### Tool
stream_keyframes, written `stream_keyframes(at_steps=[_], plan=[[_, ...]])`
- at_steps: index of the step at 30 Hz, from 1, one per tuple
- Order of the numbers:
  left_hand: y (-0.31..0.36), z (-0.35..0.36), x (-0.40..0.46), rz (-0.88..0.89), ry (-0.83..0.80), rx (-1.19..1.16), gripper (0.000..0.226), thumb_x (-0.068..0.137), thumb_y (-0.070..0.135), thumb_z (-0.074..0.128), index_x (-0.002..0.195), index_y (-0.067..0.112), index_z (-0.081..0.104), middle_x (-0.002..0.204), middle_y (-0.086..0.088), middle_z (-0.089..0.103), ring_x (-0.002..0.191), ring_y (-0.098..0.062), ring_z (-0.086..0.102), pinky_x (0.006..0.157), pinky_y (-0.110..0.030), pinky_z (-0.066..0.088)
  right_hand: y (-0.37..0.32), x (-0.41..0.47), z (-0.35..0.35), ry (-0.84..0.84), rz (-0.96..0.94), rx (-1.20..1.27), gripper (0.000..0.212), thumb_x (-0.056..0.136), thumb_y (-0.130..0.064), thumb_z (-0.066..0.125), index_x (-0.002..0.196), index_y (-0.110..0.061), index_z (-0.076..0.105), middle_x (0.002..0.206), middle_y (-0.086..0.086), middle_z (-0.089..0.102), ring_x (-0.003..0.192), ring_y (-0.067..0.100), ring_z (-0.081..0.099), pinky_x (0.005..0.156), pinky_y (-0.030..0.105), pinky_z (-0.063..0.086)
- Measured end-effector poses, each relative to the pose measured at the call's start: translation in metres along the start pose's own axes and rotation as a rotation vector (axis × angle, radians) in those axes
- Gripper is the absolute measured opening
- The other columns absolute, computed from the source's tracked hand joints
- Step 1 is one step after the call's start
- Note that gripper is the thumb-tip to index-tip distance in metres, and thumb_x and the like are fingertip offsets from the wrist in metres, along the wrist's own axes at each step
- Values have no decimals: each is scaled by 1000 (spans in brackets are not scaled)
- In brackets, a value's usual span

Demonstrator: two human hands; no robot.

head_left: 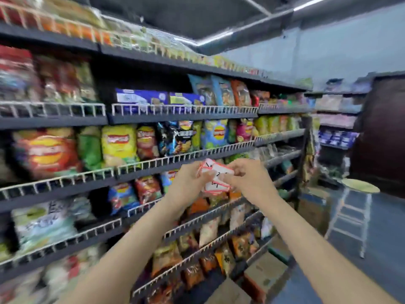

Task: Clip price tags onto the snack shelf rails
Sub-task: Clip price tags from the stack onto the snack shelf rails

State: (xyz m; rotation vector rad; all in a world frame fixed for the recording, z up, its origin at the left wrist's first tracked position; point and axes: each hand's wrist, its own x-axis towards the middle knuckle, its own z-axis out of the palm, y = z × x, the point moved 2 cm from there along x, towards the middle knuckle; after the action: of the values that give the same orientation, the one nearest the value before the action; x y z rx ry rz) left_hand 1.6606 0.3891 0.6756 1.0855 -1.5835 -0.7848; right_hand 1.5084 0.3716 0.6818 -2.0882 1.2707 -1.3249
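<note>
Head view, first question: — Where are the price tags [215, 177]?

— In front of the shelving, at the height of the middle rails. They are white cards with red borders and black handwriting, fanned in a small stack. The left hand [189, 183] grips the stack from the left, fingers curled round its edge and thumb pressed on the top card. The right hand [247, 179] meets it from the right, thumb and forefinger pinching a card in the stack. None of the tags touches a rail.

— And the rails themselves?

— White wire rails [186, 155] run along the front lip of each dark shelf [182, 118], tier over tier. Behind them stand chip bags: a yellow bag [119, 143], a big red bag [47, 151], a blue bag [214, 133]. One tier up lie blue biscuit boxes [142, 97]. Lower tiers hold orange and brown packets, blurred.

— The room?

— A narrow aisle with a grey-blue floor. Cardboard boxes [266, 272] sit on the floor at the foot of the shelving. To the right stands a white metal stool [359, 189] with a pale round seat. Behind it, more stocked shelves, a dark door and a pale blue wall [328, 51]. Strip lights cross the dark ceiling [175, 16].
</note>
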Motion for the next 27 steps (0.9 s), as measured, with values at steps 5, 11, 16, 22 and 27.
stream_keyframes(at_steps=[5,11,16,22,27], plan=[[-1,-114,-23,-5,274,20,12,95,20,53,101,15,62,88,2,68,76,-2,67,67,-23,57,-82,41,88,-111,-194,142,11,78,-21,73,77,-13,65,64,-1,62,57,7,56,59,23,44],[4,-254,-51,26,537,138,37,93,31,55,125,12,55,112,-7,68,101,-20,65,89,-46,54,-183,81,194,-191,-349,230,11,78,-20,73,77,-10,68,65,-2,62,57,5,53,54,12,39],[7,-363,-52,65,613,267,26,93,24,57,109,4,60,98,-13,69,90,-24,66,86,-50,53,-253,115,274,-200,-406,296,6,78,-19,73,74,-17,69,64,-3,65,59,10,59,63,23,47],[18,-452,-47,135,637,318,12,95,17,54,88,10,62,88,-13,71,82,-23,69,79,-41,55,-318,146,332,-178,-522,356,13,82,-12,69,69,-16,69,56,-6,61,48,1,51,50,17,36],[22,-492,-61,150,737,333,17,94,27,55,97,13,64,97,-11,71,91,-26,67,89,-47,52,-359,159,360,-211,-589,319,13,83,-17,68,86,-6,75,72,9,70,57,15,57,61,29,44]])
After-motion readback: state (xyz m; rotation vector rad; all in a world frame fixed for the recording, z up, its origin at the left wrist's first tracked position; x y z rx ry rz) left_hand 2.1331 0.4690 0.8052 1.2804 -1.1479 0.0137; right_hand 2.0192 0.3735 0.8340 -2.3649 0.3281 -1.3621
